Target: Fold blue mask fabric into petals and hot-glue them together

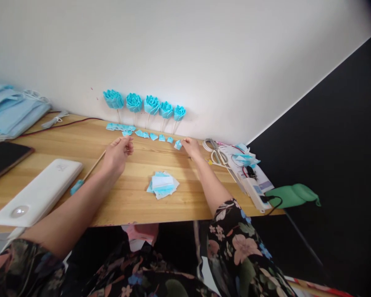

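My right hand (191,147) pinches the edge of a small folded blue and white petal (177,144) at the right end of a row of folded petals (153,136). My left hand (118,153) is closed, fingers curled, just in front of the row's left part; anything inside it is hidden. Beside my left forearm lies a thin wooden stick (94,166) with a blue bud (77,187) on its end. Between my arms sits a loose stack of blue and white cut pieces (163,184). Several blue flowers (151,104) on thin stems lean against the wall.
At left are a pile of blue face masks (15,109), a dark phone (6,159) and a white power bank (38,192). At right lie scissors (218,156), blue scraps (247,159), a white power strip (253,192) and a green pouch (292,195).
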Tool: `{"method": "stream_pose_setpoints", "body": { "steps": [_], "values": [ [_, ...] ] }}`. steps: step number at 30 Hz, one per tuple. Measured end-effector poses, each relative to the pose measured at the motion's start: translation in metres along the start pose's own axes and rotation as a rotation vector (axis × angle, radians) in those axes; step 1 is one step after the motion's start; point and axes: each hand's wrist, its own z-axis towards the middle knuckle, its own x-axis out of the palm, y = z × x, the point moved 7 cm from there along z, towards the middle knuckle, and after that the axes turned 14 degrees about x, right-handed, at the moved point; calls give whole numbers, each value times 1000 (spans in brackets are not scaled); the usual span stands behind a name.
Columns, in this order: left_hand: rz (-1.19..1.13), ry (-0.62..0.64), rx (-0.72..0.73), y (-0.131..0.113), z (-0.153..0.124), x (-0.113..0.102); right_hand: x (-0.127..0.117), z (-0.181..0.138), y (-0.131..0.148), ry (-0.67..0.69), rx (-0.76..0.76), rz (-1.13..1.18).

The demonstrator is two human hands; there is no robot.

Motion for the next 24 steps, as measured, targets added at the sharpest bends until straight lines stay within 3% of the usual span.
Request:
{"method": "stream_pose_setpoints", "body": {
  "steps": [6, 12, 15, 19, 24],
  "values": [
    [-3, 48, 12, 4, 2, 0, 4, 31, 7, -59, -3, -215],
    [32, 128, 6, 10, 0, 3, 1, 28, 18, -117, -86, -289],
    [42, 172, -32, 12, -4, 8, 4, 8, 30, -124, -185, -279],
    [47, 235, -105, 15, -11, 16, 22, -45, 51, -48, -463, -210],
    [97, 285, -111, 16, -12, 17, 46, -100, 47, 75, -631, -288]
  ]
}}
